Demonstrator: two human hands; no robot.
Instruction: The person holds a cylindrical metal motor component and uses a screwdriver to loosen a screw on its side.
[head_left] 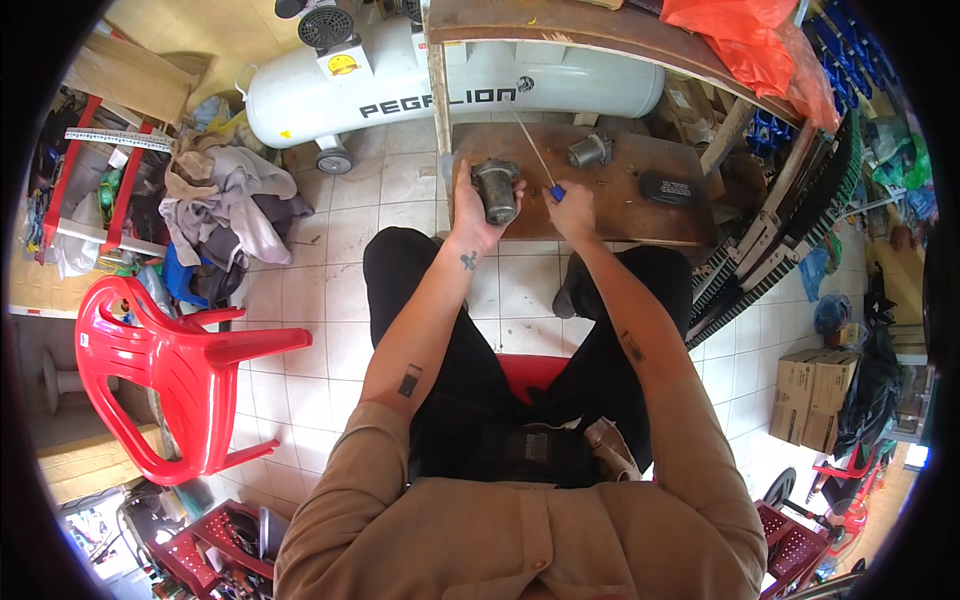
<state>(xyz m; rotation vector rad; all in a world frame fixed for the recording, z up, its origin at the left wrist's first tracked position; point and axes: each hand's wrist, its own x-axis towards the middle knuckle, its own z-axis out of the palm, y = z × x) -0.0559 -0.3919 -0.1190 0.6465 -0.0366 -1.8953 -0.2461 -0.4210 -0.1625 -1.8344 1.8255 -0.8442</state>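
Observation:
A dull grey metal cylindrical part with a flanged top (496, 195) is held in my left hand (473, 215), fingers wrapped round it. Just to its right, my right hand (574, 212) grips a tool with a blue handle (557, 191) and a long thin shaft that points up and away from me. Behind my hands is a low brown wooden board (635, 217), on which lie a second grey metal part (590, 151) and a black oval object (665, 188); a few small bits near them are too small to name.
A white compressor tank (300, 105) lies behind the board, under a wooden shelf (590, 32) with an orange plastic sheet (740, 40). A red chair (150, 380) and piled cloth (235, 200) are at left. Dark ribbed tracks (740, 275) and cardboard boxes (810, 400) stand at right.

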